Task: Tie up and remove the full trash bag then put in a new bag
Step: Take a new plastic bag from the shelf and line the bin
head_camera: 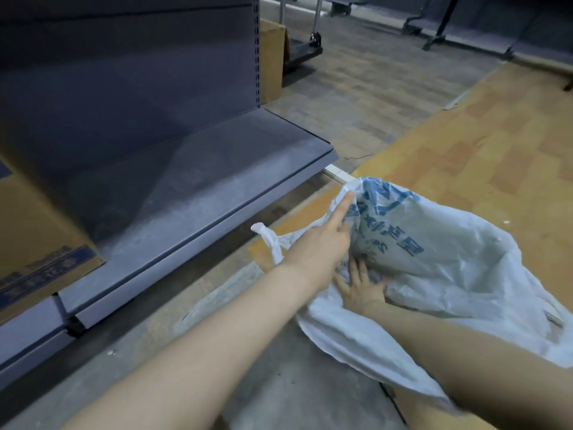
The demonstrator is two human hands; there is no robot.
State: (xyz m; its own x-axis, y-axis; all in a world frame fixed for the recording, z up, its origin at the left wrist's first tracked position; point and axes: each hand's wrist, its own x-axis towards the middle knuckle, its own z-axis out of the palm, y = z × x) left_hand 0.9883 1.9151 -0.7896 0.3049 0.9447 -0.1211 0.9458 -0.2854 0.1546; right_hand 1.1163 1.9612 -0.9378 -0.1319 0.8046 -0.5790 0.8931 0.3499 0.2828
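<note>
A white plastic bag (440, 259) with blue print is spread open low in front of me, near the floor. My left hand (322, 243) holds the bag's far rim, with the forefinger stretched along the plastic up to the rim's top. My right hand (359, 290) is inside the bag's mouth, fingers spread flat against the inner plastic. A knotted white bag handle (271, 240) sticks out just left of my left hand. What the bag hangs on or sits in is hidden by the plastic.
A grey metal store shelf (192, 193) runs along the left, with a cardboard box (34, 243) standing on it. Another cardboard box (271, 57) and a trolley wheel (314, 38) are further back. Orange-brown floor tiles (480, 135) lie to the right.
</note>
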